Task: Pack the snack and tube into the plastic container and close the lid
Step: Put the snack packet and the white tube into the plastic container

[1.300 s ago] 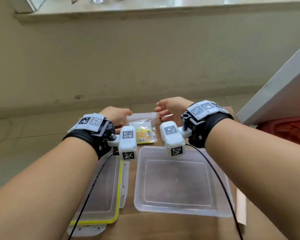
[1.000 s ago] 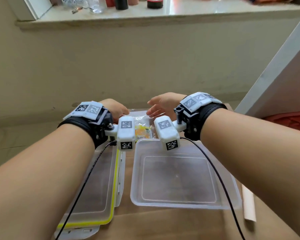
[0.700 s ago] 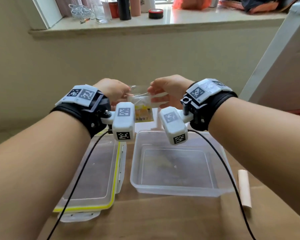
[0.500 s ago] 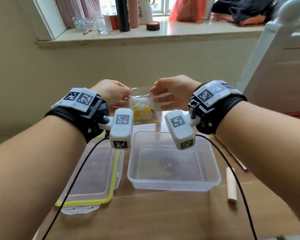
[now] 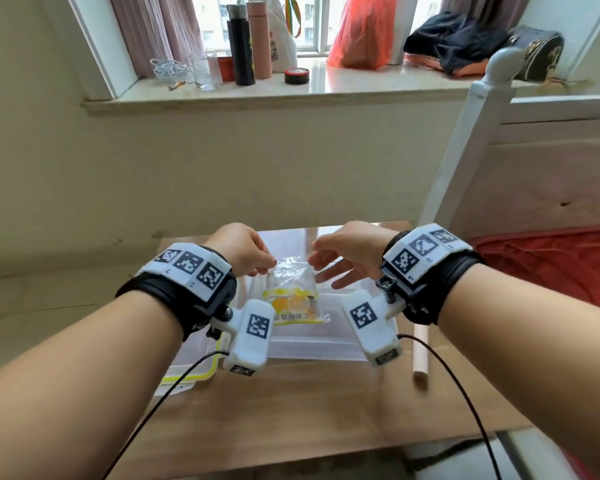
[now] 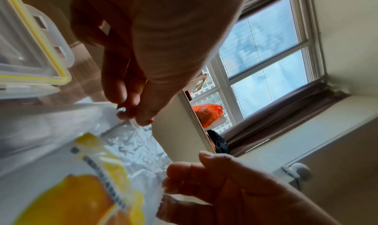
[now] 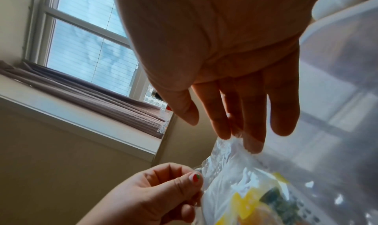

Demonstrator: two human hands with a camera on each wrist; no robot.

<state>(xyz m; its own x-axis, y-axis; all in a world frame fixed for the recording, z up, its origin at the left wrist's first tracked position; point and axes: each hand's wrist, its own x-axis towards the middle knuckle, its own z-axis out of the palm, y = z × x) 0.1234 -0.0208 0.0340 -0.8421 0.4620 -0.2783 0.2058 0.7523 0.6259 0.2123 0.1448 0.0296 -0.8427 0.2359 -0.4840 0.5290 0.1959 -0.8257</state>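
Observation:
A clear snack packet [image 5: 293, 299] with yellow fruit print hangs upright over the open clear plastic container [image 5: 312, 349]. My left hand [image 5: 269, 270] pinches its top left corner between thumb and finger; the pinch shows on the packet [image 6: 131, 131] in the left wrist view. My right hand [image 5: 317, 271] is open, its straight fingertips [image 7: 225, 131] at the top right edge of the packet [image 7: 235, 188]. A beige tube [image 5: 420, 355] lies on the table right of the container. The yellow-sealed lid [image 5: 191, 370] lies to the left.
The brown table [image 5: 291, 410] ends just in front of my forearms. A white bed post [image 5: 465, 133] and red bedding [image 5: 551, 271] stand to the right. The windowsill [image 5: 291, 91] behind holds bottles, a glass and bags.
Both hands lifted the snack packet from the table behind the container and brought it over the container. The right hand's fingers have since straightened off it. The head view tilted up.

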